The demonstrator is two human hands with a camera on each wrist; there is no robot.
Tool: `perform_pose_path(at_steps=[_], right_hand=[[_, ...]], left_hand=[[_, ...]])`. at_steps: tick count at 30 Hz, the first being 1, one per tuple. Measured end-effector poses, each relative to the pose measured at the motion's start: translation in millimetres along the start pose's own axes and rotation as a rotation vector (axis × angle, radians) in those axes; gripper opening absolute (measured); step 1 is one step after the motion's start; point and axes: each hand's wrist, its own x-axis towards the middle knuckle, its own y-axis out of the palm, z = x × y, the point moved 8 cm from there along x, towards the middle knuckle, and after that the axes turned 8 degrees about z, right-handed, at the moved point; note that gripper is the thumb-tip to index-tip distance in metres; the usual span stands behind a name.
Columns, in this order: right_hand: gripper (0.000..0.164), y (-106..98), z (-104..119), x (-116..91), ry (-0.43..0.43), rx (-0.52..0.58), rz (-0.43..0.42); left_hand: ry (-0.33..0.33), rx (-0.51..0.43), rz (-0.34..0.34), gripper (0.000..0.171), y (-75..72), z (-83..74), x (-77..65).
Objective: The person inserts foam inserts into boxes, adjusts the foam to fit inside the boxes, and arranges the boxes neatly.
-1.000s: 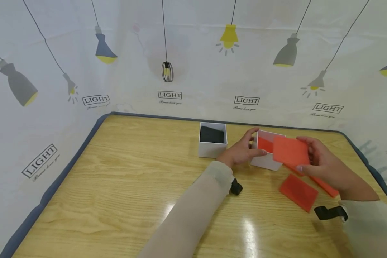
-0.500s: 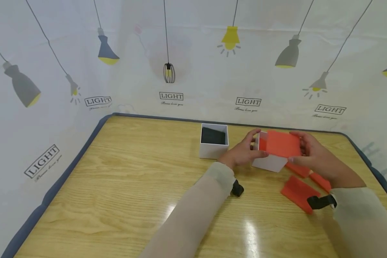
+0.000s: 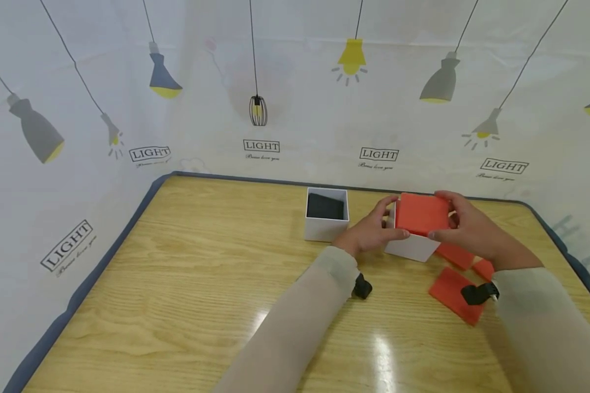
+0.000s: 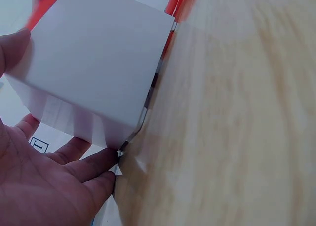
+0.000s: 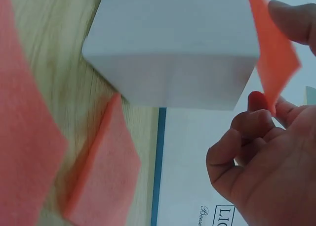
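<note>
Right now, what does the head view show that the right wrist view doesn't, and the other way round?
Only the head view shows the left hand and a white box with a black piece inside. Only the right wrist view shows the palm of the right hand. Both show that hand holding a red square at a second white box, and red pieces on the table.

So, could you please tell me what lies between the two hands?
A white box, with a red square over its opening, as the head view shows.
</note>
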Motion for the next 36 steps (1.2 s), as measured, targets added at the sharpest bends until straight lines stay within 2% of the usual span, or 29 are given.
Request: perform_pose_path(at_steps=[13,25,28,31,36], right_hand=[[0.095,-2,8,5,0.007,-0.222,0.045],[0.101,10,7,7,0.002,-0.274,0.078],[0.106,10,10,2,-0.001,-0.338,0.043],[0.109,8,15,-6,-0.023,-0.443,-0.028],[0.104,15,29,-19,-0.086,-0.581,-0.104]], left_hand=[[-0.001,-0.011,-0.003,0.090,0.0,0.5,1.0],[-0.007,-0.005,-0.005,0.091,-1.0,1.3,-0.7],[-0.007,0.007,-0.002,0.091,-0.7,0.4,-1.4],[-0.011,0.013,-0.004,0.091,-0.4,-0.1,-1.1],[-0.025,0.008,-0.016,0.091,-0.9,0.3,-1.1]])
